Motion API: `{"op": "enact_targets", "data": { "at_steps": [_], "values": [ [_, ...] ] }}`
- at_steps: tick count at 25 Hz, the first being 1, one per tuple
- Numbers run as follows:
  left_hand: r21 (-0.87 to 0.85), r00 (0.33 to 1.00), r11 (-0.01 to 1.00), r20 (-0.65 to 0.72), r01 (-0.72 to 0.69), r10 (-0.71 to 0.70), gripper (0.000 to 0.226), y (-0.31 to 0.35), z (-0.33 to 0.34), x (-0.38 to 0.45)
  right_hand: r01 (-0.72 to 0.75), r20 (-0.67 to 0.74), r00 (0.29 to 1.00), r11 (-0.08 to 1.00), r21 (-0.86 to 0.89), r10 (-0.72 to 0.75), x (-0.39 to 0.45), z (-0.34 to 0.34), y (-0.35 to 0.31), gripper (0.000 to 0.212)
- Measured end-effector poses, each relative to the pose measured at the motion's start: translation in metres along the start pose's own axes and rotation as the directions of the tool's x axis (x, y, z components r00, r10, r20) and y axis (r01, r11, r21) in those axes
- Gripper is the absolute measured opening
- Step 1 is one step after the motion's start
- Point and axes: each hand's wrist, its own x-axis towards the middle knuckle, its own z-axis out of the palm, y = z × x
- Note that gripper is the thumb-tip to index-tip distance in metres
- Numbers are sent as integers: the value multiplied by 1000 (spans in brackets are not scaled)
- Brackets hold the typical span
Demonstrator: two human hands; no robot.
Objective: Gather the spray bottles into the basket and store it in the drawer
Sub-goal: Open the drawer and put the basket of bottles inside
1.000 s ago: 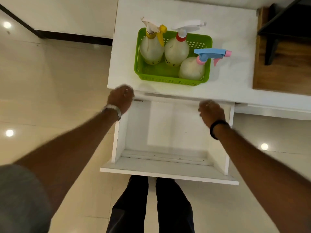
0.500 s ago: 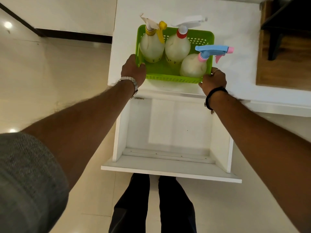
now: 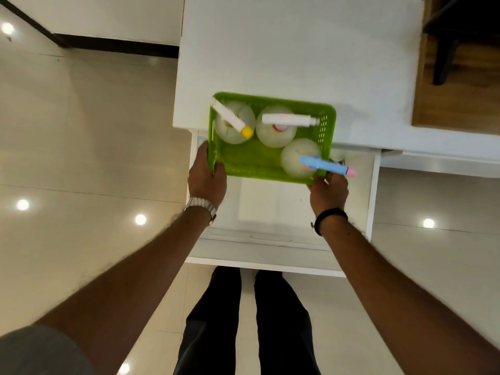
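A green plastic basket hangs in the air over the front edge of the white table, partly above the open white drawer. Three round spray bottles stand in it: one with a yellow nozzle, one with a white trigger and red collar, one with a blue and pink trigger. My left hand grips the basket's near left corner. My right hand grips its near right corner, under the blue trigger.
The drawer's front panel sticks out toward my legs. A wooden surface with a dark frame lies to the right of the table. Glossy tiled floor spreads to the left.
Both hands went from the drawer's sides to the basket, gripped it, and lifted it off the table toward me, over the open drawer.
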Motion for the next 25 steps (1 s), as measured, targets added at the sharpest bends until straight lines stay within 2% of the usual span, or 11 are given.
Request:
{"op": "enact_targets", "data": {
  "at_steps": [3,5,12,15,18,22,25],
  "values": [
    [46,999,999,52,6,-8,64,-28,-4,-40,-30,20,999,999,30,29,-35,-3,42,37],
    [124,994,992,110,-6,-8,67,-50,-3,-64,-101,33,994,995,0,101,-53,-4,74,42],
    [266,926,955,310,131,-213,65,-103,21,-85,-304,71,946,940,-156,317,-56,5,158,48],
    [294,920,939,288,180,-267,48,-120,38,-68,-331,93,933,930,-161,348,-40,19,175,50],
    [276,905,914,224,297,-361,27,-136,52,-45,-287,101,946,939,-187,309,-21,38,190,46],
    [239,839,875,264,420,-475,24,-167,63,-19,-304,144,932,935,-182,331,-3,70,209,43],
    [266,804,851,289,454,-519,25,-194,66,-10,-281,164,934,937,-207,316,4,91,220,43]
  ]
}}
